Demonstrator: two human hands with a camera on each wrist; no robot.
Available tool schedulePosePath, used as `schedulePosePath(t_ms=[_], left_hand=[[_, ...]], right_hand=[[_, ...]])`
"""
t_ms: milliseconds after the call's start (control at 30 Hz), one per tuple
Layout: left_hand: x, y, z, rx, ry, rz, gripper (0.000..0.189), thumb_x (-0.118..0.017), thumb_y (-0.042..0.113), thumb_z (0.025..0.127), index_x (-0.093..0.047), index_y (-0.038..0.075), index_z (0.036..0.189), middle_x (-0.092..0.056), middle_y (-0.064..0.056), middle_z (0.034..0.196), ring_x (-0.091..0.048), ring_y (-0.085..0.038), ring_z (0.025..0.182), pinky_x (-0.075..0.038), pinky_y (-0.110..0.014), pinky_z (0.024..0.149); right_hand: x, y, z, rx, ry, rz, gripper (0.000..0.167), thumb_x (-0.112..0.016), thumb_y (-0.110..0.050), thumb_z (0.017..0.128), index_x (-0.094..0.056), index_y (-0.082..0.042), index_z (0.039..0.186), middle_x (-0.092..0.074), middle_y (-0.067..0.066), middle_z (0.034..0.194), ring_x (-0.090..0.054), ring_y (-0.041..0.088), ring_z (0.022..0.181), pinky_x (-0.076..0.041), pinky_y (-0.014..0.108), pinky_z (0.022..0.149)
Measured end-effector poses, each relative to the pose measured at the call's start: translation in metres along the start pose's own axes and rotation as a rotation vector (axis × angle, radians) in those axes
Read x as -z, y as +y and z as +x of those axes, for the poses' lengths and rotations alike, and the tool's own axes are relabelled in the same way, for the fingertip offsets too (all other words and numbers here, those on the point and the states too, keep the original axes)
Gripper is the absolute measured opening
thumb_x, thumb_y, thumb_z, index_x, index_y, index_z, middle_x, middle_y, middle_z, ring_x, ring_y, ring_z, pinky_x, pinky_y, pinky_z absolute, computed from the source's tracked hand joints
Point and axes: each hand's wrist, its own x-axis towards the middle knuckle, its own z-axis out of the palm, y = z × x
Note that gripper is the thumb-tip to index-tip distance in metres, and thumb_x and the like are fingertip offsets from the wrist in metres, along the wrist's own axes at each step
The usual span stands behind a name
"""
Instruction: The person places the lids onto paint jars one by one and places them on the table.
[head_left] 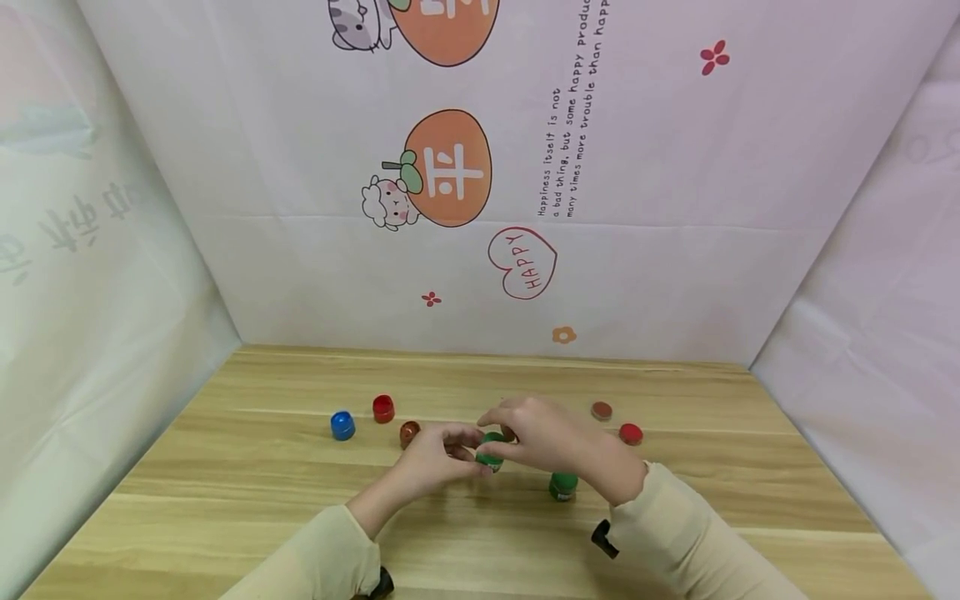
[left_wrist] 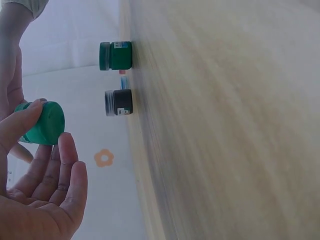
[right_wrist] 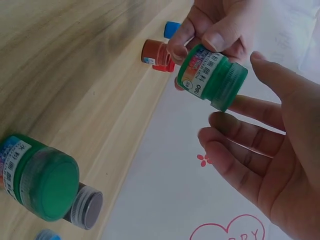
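White printed sheeting (head_left: 645, 167) walls the wooden table (head_left: 480, 542) on three sides, probably to screen off the room. From where I stand, a green jar (right_wrist: 200, 72) is up off the wood, between the two hands. Its body is clamped by the left hand (head_left: 438, 458), thumb against fingers, seemingly so that the ribbed lid (right_wrist: 233, 89) faces the right hand (head_left: 543, 442). That one curves loosely about the lid, thumb apart from it; whether a fingertip touches, I cannot tell. Leftward stand a blue jar (head_left: 342, 426), a red jar (head_left: 383, 408) and a brown jar (head_left: 409, 434), apparently uncapped; a brown lid (head_left: 602, 410) and a red lid (head_left: 631, 434) lie well apart on the right, perhaps to leave working space. A second green jar (head_left: 563, 486) and a dark jar (left_wrist: 122, 102) stand near the right forearm (head_left: 615, 475), likely for easy reach.
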Motion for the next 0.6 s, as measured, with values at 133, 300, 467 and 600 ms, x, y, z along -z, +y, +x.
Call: schedulePosePath(t_ms=[133,300,467,600], left_hand=[[0.0012,-0.0004,-0.0007,0.009,0.005,-0.011,0.040,-0.084,0.016,0.087,-0.071,0.002,0.122,-0.073,-0.003,0.110,-0.067,-0.015,0.090,-0.056,-0.030,0.077],[0.0014,-0.0013,-0.0006,0.012,-0.001,-0.020,0.039,-0.084,0.014,0.087,-0.071,0.001,0.122,-0.072,-0.003,0.109,-0.067,-0.016,0.090,-0.056,-0.030,0.078],[-0.0002,-0.0009,-0.0010,0.008,-0.020,-0.035,0.039,-0.083,0.010,0.087,-0.070,0.000,0.122,-0.072,-0.004,0.111,-0.067,-0.017,0.092,-0.057,-0.031,0.079],[-0.0020,-0.0005,-0.0011,0.003,-0.033,-0.050,0.037,-0.083,0.007,0.086,-0.071,-0.002,0.120,-0.072,-0.004,0.108,-0.068,-0.017,0.092,-0.057,-0.030,0.079]], right_hand=[[0.0047,0.0035,-0.0034,-0.046,-0.041,0.094,0.038,-0.072,-0.036,0.098,-0.072,-0.009,0.125,-0.068,-0.003,0.104,-0.059,0.006,0.078,-0.052,0.023,0.069],[0.0084,0.0093,-0.0077,0.027,-0.060,0.183,0.037,-0.079,-0.024,0.093,-0.071,-0.010,0.126,-0.068,-0.001,0.121,-0.066,0.018,0.105,-0.057,0.032,0.086],[0.0089,0.0104,-0.0095,0.167,-0.067,0.217,0.037,-0.081,-0.002,0.088,-0.073,-0.008,0.123,-0.067,0.003,0.126,-0.064,0.017,0.115,-0.055,0.029,0.092],[0.0090,0.0103,-0.0101,0.190,-0.083,0.212,0.033,-0.078,0.004,0.088,-0.076,-0.007,0.119,-0.068,0.005,0.124,-0.065,0.016,0.113,-0.055,0.028,0.091]])
